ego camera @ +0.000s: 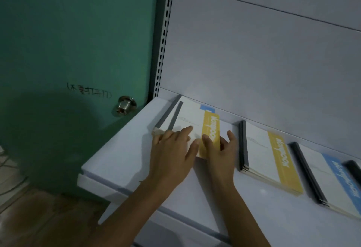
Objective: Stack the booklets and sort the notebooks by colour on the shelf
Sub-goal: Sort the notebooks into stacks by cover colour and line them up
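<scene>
A pile of white notebooks lies at the left end of the white shelf. Its top notebook has a yellow band and a grey spine; a blue-banded one peeks out beneath it. My left hand rests flat on the pile's near left corner, fingers straight. My right hand holds the pile's near right edge, thumb on the yellow band, fingers around the side. To the right lie a yellow-banded stack and a blue-banded stack.
A dark-spined notebook shows at the right frame edge. The white back panel rises behind the shelf. A green door with a metal knob stands to the left. A lower shelf edge is below.
</scene>
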A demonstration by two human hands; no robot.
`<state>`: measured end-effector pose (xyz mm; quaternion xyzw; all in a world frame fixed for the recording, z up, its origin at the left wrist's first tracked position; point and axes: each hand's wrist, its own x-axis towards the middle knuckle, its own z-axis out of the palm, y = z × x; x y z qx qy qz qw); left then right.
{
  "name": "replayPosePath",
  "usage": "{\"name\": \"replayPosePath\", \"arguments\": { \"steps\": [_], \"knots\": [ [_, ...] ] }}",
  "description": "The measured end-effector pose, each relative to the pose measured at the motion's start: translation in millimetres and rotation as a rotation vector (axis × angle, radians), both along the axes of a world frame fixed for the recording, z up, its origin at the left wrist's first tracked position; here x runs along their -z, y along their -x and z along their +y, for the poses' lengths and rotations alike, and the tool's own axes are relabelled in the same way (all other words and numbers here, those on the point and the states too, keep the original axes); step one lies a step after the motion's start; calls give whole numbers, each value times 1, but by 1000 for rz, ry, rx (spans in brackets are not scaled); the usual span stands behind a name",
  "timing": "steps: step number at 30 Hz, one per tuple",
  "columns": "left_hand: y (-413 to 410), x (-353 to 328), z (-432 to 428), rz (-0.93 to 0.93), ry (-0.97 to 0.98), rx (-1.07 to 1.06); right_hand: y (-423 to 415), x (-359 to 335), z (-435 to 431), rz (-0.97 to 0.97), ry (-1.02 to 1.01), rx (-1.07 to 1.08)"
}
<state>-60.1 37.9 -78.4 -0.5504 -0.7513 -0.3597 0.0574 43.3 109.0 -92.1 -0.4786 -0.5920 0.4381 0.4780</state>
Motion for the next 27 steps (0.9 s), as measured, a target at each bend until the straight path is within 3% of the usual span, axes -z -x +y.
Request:
{"name": "replayPosePath", "arguments": {
  "steps": [4, 7, 10, 12, 16, 27],
  "knots": [
    [31, -11, 12, -94, -126, 67, -4, 0, 1, -147, -10, 38],
    [69, -11, 25, -169, -186, 1, -5, 2, -1, -215, 3, 92],
    [96, 1, 38, -308, 96, -65, 0, 0, 2, -340, -17, 106],
    [102, 9, 43, -307, 234, -76, 2, 1, 6, -402, -85, 102],
    [101, 15, 48, -172, 238, -58, 3, 6, 5, -292, -51, 97],
    [101, 12, 47, -255, 132, -56, 4, 2, -8, -132, -271, 227]
  ]
}}
